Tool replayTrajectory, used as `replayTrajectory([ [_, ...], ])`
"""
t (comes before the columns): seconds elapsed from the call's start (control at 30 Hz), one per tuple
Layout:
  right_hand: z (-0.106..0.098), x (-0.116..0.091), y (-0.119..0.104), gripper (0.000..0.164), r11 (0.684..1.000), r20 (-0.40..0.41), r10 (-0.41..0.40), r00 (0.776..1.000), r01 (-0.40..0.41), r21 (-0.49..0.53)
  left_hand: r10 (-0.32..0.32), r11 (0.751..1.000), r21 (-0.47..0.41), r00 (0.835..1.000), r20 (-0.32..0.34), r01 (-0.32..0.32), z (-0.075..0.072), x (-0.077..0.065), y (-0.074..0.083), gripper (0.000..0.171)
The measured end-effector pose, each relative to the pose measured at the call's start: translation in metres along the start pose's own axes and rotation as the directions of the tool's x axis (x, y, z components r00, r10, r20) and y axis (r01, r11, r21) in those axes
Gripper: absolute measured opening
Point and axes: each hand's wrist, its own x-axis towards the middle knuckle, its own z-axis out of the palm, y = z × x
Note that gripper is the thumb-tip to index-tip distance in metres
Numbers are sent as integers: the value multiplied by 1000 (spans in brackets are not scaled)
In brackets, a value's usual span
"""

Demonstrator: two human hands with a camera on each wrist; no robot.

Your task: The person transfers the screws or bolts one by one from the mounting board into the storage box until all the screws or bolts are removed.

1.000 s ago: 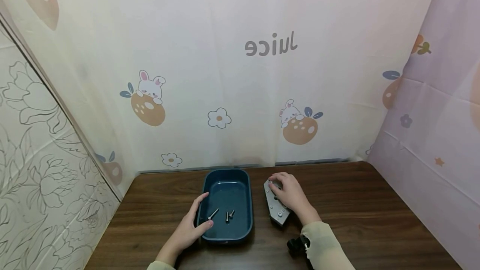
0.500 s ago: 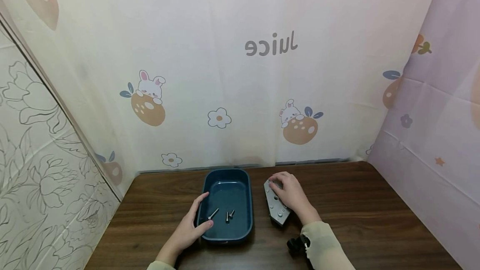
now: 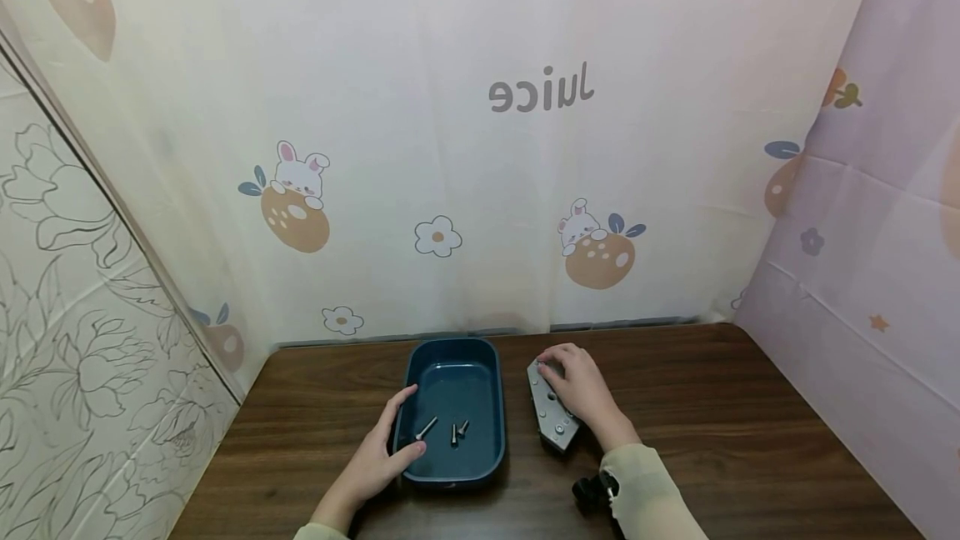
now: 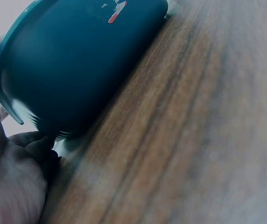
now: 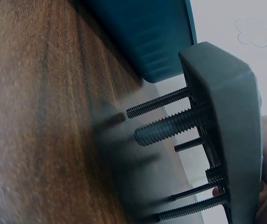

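On the table's left-centre, my left hand (image 3: 375, 458) grips the near left wall of a dark blue tray (image 3: 491, 382), thumb over the rim and fingers along the outside. Three small metal bolts (image 3: 453, 434) lie in the tray. To its right is a grey angular metal block (image 3: 553, 419) with bolt heads and a dark hole on top. My right hand (image 3: 581, 386) holds the block's far end, thumb and index finger close together there; what lies between them is hidden. In the right wrist view several threaded bolts (image 5: 170, 126) stick out under the block.
The brown wooden table (image 3: 697, 407) ends at a pale printed curtain (image 3: 450, 148) behind. A black device (image 3: 592, 492) sits at my right sleeve (image 3: 648, 482). A torn red-and-white label (image 4: 117, 11) is on the tray's outer wall.
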Motion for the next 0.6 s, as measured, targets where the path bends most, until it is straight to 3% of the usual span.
replayTrajectory([
  [0.6,0,-1,-1,9,1000,-16,-2,1000,2,2,-17,1000,2,1000,-5,17,0,1,2,78],
])
